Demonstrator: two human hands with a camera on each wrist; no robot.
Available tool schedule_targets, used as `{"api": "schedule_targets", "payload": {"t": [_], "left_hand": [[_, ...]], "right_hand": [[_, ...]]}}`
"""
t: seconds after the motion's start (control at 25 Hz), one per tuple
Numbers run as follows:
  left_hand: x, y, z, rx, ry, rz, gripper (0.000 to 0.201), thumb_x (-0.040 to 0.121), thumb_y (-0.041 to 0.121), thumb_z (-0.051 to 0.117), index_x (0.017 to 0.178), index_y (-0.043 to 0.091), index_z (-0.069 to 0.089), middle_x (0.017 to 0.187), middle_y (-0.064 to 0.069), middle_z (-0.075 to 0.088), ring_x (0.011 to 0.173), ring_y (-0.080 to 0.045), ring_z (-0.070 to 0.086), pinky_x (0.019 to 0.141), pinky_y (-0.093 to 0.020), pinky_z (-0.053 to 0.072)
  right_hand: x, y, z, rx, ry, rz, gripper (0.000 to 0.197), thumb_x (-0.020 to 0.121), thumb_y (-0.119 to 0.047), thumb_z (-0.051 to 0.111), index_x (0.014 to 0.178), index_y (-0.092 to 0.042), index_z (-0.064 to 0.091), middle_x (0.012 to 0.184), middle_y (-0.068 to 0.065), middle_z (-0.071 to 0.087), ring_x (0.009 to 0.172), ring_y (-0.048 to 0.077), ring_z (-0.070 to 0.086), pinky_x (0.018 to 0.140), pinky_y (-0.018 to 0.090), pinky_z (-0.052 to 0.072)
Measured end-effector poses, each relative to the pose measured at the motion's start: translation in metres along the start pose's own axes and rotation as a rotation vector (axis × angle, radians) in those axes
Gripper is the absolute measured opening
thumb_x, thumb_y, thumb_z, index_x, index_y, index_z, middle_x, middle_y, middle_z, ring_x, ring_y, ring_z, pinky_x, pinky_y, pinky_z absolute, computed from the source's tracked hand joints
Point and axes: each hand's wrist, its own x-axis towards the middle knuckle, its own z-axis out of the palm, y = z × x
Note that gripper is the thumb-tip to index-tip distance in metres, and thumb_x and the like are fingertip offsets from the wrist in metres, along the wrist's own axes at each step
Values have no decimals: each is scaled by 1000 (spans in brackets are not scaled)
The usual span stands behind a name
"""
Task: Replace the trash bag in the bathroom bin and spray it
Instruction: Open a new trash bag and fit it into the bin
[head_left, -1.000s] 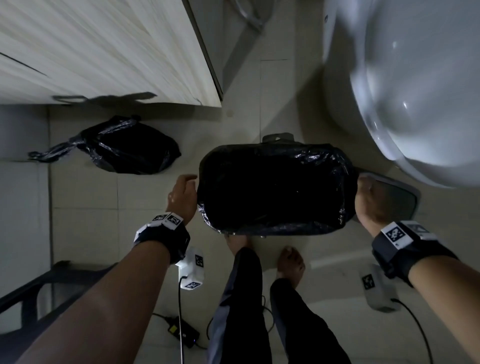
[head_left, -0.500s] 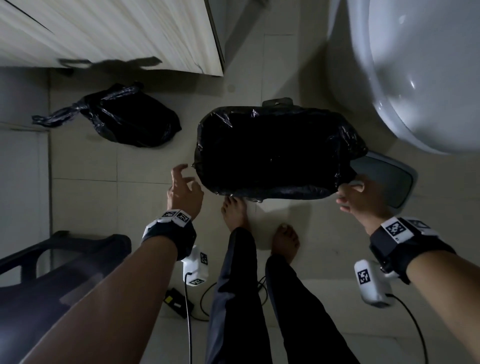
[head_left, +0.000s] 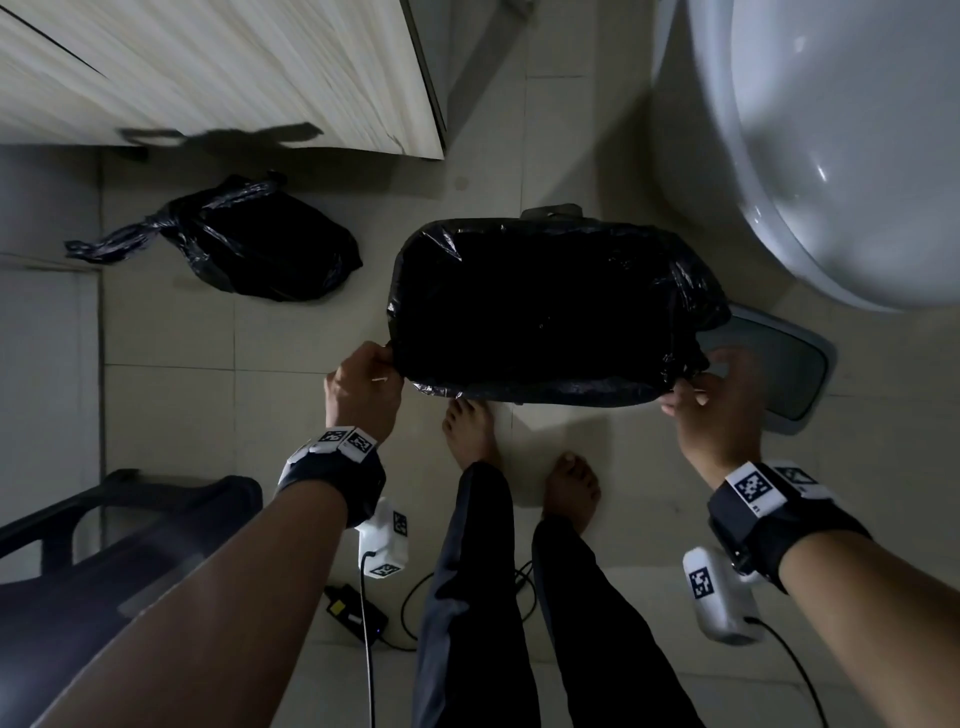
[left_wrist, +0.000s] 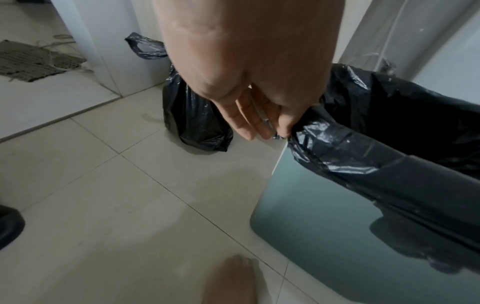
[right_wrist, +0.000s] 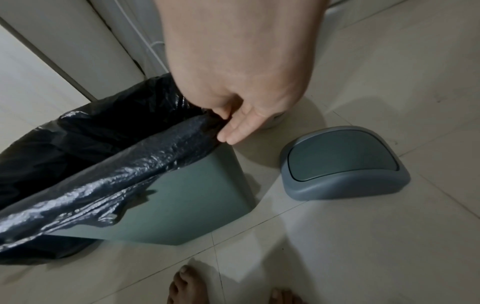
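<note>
A grey-green bin (right_wrist: 197, 197) stands on the tiled floor, lined with a black trash bag (head_left: 550, 312) folded over its rim. My left hand (head_left: 363, 384) pinches the bag's edge at the near left corner (left_wrist: 293, 131). At the near right corner my right hand (head_left: 711, 395) pinches the bag's edge too (right_wrist: 223, 123). The bin's swing lid (right_wrist: 342, 164) lies on the floor to the right of the bin. A full, tied black bag (head_left: 249, 249) lies on the floor to the left. No spray bottle is in view.
A white toilet (head_left: 831, 156) rises at the upper right, close to the bin. A wood-grain cabinet (head_left: 208, 78) is at the upper left. My bare feet (head_left: 472, 431) stand just before the bin. A dark plastic stool (head_left: 104, 545) and cables (head_left: 363, 618) lie at the lower left.
Both hands left the bin's sides, drew back toward me, and now pinch the bag's edge at the two near corners. The view has shifted slightly.
</note>
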Motion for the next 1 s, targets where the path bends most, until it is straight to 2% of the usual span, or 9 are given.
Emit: {"api": "schedule_targets", "payload": {"t": [0.16,0.32,0.44,0.52,0.6,0.64,0.76,0.88,1.0], "left_hand": [[9,-7,3,49,-22,-49,12,85,33,71,84,21,71,83,9,73,76,-8,65,72,-20,42],[25,-14,8,194,-48,-47,7,83,34,71,86,28,73,84,1,75,79,-24,68,69,-26,41],[31,-3,0,222,-31,-84,13,87,23,63,94,29,71,90,-1,74,79,-25,67,71,-29,44],[34,11,-11,116,82,-64,17,91,20,55,102,23,67,101,-4,71,87,-26,67,76,-31,46],[43,28,-19,50,159,60,19,92,19,52,108,17,63,110,-8,67,97,-27,64,81,-31,44],[50,39,-20,54,138,149,22,92,20,52,112,16,63,115,-9,65,102,-27,63,85,-31,44],[70,75,-12,205,-39,366,38,90,27,51,126,18,58,127,-10,60,115,-31,57,98,-40,46],[79,99,5,244,-131,351,43,91,25,52,133,16,53,134,-12,57,119,-33,55,100,-43,46],[82,106,14,201,-111,310,39,96,23,51,134,15,55,134,-12,57,117,-34,58,97,-42,48]], "right_hand": [[13,17,-1,-25,0,68,39,82,-16,61,96,-46,40,79,7,72,77,32,72,77,57,57],[48,35,8,-175,-89,149,31,78,-16,70,99,-33,54,91,13,72,83,33,71,78,52,58],[57,13,4,-267,-126,177,27,88,-12,57,114,-16,63,102,14,69,89,34,64,78,40,52],[50,-8,-11,-282,74,111,33,84,-13,48,113,-6,63,107,21,66,90,36,60,78,37,45],[46,-31,-20,-285,271,-119,33,82,-9,47,112,-1,59,108,23,63,90,36,58,78,35,41],[48,-41,-19,-291,265,-258,32,85,-7,48,115,-2,58,110,21,63,93,36,59,80,36,42],[65,-69,-7,-313,-24,-491,41,94,-11,49,135,-11,53,129,14,58,115,31,55,97,34,42],[84,-88,7,-358,-153,-340,40,102,-23,44,141,-14,50,139,11,56,128,27,50,99,23,33],[101,-93,14,-330,-183,-142,42,104,-37,38,124,-7,59,123,18,63,118,35,56,90,30,37]]}}
